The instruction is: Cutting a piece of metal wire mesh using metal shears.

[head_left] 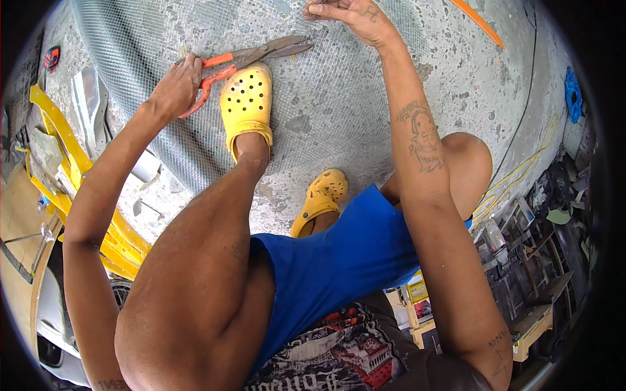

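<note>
My left hand is closed round the red-orange handles of a pair of tin snips. Their dark blades point right and are slightly parted, above the toe of my yellow clog. Beneath the snips lies grey wire mesh, spread flat over the concrete, with its rolled part curving down the left. That clog stands on the mesh. My right hand is at the top edge over the mesh, its fingers pressed together; whatever they pinch, if anything, is too small to make out.
Yellow metal parts and a pale metal piece lie at the left. An orange strip is at the upper right. A dark cable and yellow cord run along the right, beside cluttered scrap.
</note>
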